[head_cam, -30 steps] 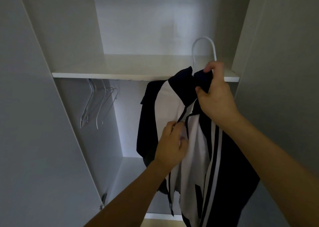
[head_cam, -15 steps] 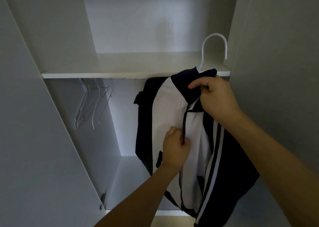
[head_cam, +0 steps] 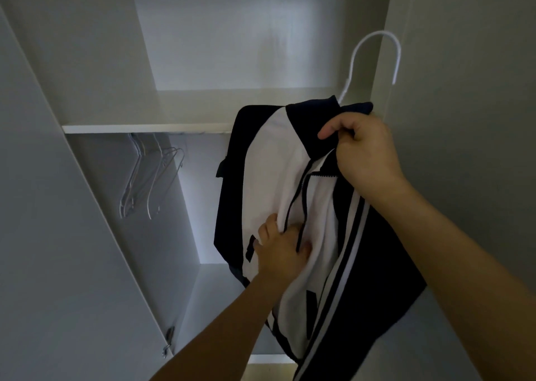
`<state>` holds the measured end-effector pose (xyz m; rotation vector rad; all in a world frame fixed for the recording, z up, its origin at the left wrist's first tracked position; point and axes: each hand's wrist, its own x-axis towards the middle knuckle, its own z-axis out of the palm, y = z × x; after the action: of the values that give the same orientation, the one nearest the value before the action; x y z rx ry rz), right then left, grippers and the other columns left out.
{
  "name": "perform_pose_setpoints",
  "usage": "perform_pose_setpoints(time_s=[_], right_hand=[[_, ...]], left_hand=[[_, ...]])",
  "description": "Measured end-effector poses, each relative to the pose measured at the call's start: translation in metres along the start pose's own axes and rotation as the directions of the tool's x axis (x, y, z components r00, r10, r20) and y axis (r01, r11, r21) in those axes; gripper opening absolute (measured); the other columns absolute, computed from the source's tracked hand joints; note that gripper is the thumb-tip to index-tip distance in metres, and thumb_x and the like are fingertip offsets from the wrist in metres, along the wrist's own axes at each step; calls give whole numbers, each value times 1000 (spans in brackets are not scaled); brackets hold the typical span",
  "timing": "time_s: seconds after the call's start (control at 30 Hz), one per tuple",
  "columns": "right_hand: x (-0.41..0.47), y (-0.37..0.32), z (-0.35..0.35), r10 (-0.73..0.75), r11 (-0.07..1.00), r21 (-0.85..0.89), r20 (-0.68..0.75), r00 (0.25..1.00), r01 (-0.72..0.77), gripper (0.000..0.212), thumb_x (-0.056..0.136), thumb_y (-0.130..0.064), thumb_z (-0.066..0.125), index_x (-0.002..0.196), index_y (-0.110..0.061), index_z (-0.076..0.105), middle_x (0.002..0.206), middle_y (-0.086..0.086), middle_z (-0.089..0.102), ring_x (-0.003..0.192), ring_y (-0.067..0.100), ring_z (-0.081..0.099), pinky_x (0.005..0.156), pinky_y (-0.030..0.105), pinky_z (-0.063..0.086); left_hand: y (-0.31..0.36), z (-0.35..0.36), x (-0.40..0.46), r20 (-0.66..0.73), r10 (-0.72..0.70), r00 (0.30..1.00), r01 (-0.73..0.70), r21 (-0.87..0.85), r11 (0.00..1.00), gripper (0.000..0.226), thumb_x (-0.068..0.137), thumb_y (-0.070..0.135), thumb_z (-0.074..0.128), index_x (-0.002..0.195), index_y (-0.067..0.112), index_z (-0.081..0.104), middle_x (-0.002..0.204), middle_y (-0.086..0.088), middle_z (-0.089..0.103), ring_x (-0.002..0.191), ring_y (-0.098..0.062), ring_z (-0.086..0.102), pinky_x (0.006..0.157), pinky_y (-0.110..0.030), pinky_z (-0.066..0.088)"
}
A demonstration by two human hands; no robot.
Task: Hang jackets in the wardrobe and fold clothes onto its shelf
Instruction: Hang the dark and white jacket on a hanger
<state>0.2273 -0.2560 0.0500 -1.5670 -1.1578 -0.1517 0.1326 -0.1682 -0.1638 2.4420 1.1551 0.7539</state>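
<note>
A navy and white jacket (head_cam: 272,160) hangs on a white hanger whose hook (head_cam: 374,50) sticks up above the collar, in front of the open wardrobe. My right hand (head_cam: 362,154) grips the dark collar at the top. Lower down, my left hand (head_cam: 282,250) pinches the white front panel beside the zipper. The jacket's dark sleeve with white stripes trails down to the lower right. The hook is free in the air, level with the upper compartment, and hangs on nothing.
A white shelf (head_cam: 145,128) crosses the wardrobe. Under it at the left hang several bare wire hangers (head_cam: 150,177). Side panels stand close at left and right. The wardrobe floor (head_cam: 220,293) lies below the jacket.
My left hand has slid down the jacket front along the zipper. My right hand shifted from the hanger neck to the collar, and the jacket now hangs lower and to the right.
</note>
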Motion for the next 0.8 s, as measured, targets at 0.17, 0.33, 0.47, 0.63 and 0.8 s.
perform_pose_setpoints(time_s=[0.17,0.33,0.47,0.63,0.8], right_hand=[[-2,-3,4,17,1000,23,-21,1000,-17,45,90,7,37,78,-23,69,106,5,65,93,18,61,82,35,55],[-3,12,-7,69,997,-34,-81,994,-72,42,94,-1,37,100,-27,69,117,3,61,103,20,59,90,37,52],[-12,39,-11,49,968,-238,-131,990,-79,41,87,1,41,99,-27,69,119,5,52,92,20,53,78,32,45],[-29,82,-4,229,896,-385,-20,973,-219,39,83,-1,46,88,-32,68,127,7,45,99,34,56,78,33,44],[-52,102,17,412,911,-109,186,892,-398,32,88,-16,54,104,-41,65,139,-1,35,121,23,48,101,29,37]], left_hand=[[9,8,0,70,-7,998,16,-136,991,17,90,29,55,94,15,63,132,-9,43,118,-31,42,105,-54,31],[-20,-10,7,-245,-241,939,153,-330,932,33,97,14,50,66,3,57,92,-15,57,77,-27,56,77,-40,49],[-38,-42,22,-128,-503,855,236,-767,597,25,101,15,41,88,5,60,95,-12,60,87,-19,55,74,-23,42],[-25,-99,39,-276,-171,946,-72,-691,720,27,100,10,38,98,27,58,88,21,61,82,9,57,72,-4,41],[-9,-135,57,-141,249,958,-285,-381,880,34,100,14,49,131,26,43,113,6,59,100,-2,59,82,0,40]])
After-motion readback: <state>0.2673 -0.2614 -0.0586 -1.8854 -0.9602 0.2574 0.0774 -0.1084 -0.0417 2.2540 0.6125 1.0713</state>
